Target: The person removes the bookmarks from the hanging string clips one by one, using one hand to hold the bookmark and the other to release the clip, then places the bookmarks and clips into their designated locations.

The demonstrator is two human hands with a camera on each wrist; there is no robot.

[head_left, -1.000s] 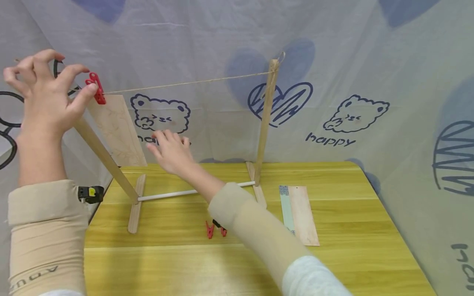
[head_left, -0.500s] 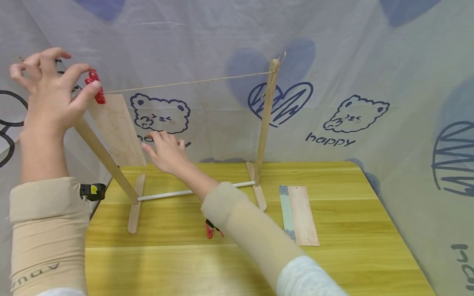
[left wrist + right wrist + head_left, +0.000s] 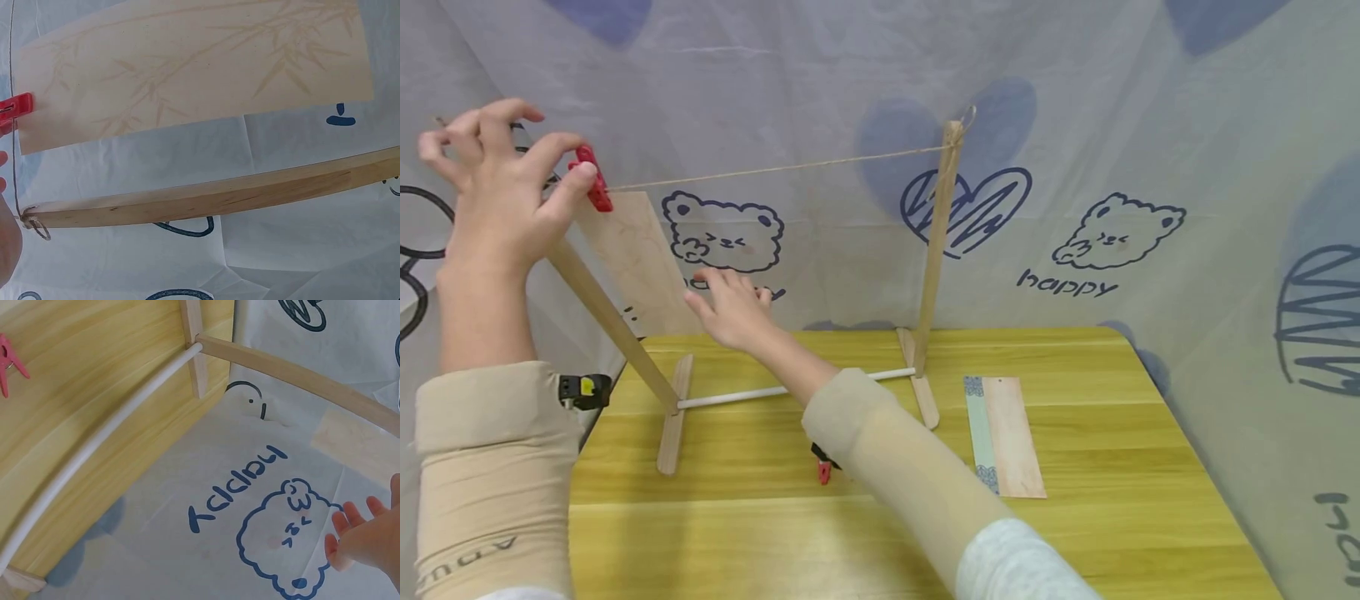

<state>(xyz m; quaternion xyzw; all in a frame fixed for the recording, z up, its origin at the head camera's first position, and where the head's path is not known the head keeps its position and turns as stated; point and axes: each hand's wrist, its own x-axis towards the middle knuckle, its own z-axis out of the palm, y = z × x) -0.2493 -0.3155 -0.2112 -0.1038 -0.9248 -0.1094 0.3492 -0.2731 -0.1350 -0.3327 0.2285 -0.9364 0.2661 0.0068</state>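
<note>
My left hand point(image 3: 501, 192) is raised at the upper left in the head view, pinching a red clothespin point(image 3: 597, 185) between thumb and index finger. The clothespin sits on the thin string point(image 3: 775, 169) at the top of a pale card point(image 3: 636, 258). In the left wrist view this card point(image 3: 187, 75) has a faint bamboo-leaf print and hangs from the string, its top edge in the clothespin point(image 3: 19, 106). My right hand point(image 3: 730, 310) hovers right of the card's lower part, its fingers relaxed and holding nothing. In the right wrist view, the right hand point(image 3: 369, 540) appears at the right edge.
A wooden post point(image 3: 617, 325) on the left and another post point(image 3: 937, 250) on the right carry the string. A white rod point(image 3: 730, 397) joins their feet. On the table lie a patterned card point(image 3: 1011, 437) and a red clothespin point(image 3: 824, 472), partly under the right forearm.
My right hand has shifted slightly left and down, and its forearm now covers more of the clothespins on the table. The clothespin in my left hand has tilted slightly; its handles look closer together.
</note>
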